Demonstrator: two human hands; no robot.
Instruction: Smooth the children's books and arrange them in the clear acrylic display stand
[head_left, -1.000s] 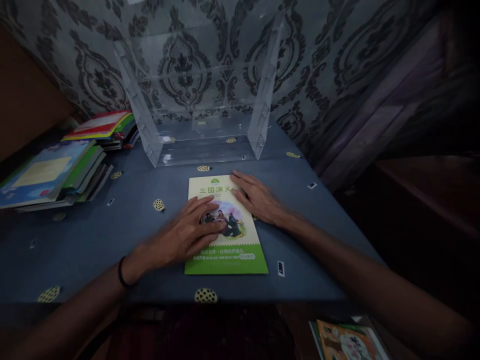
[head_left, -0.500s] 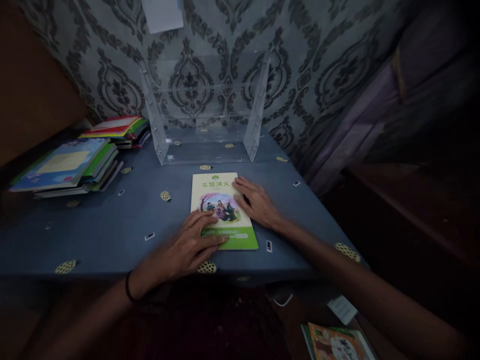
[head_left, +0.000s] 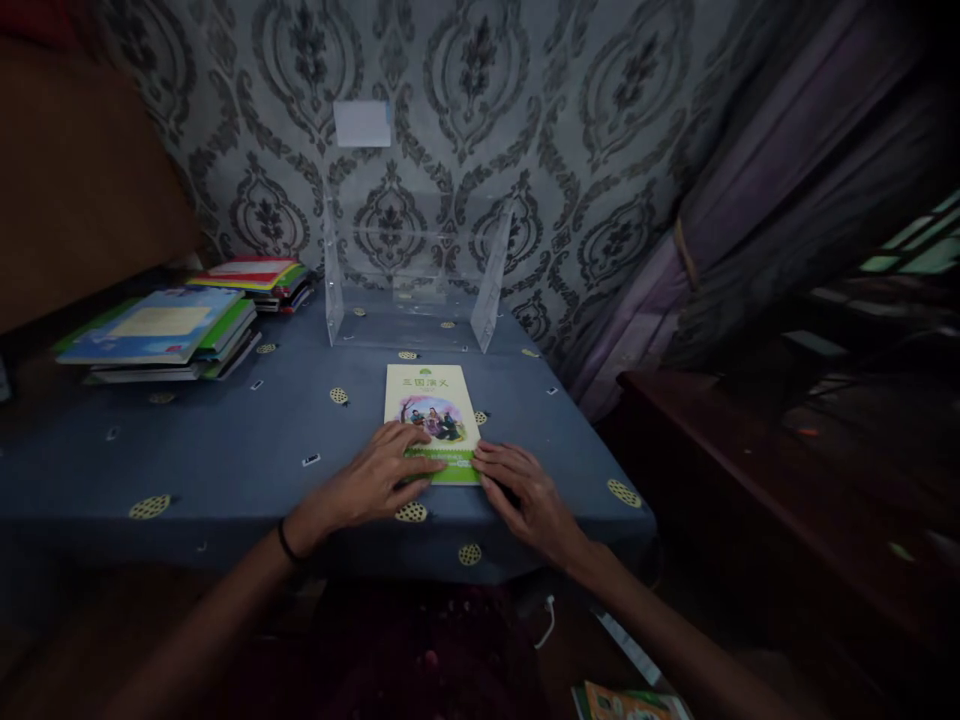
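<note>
A book [head_left: 409,398] with a cream cover, a painted scene of several figures and a green band along its bottom lies closed on the blue patterned tablecloth [head_left: 315,540]. My left hand [head_left: 379,474] rests over its lower left part, fingers spread on the cover. At the lower right edge is my right hand [head_left: 529,497], its fingers stretched out and the fingertips touching the book. Neither hand lifts it. Part of the green band is hidden under my left fingers.
Behind the book stands a clear plastic rack [head_left: 405,300] against the patterned wall. To the left are a near stack of books [head_left: 169,335] and a farther stack [head_left: 255,275]. More books [head_left: 630,703] lie below the table's front edge, at the lower right. A curtain [head_left: 645,290] hangs on the right.
My right hand has slid down from the book's upper right side to its lower right edge. My left hand stays on the cover. The camera view has tilted up, showing more wall.
</note>
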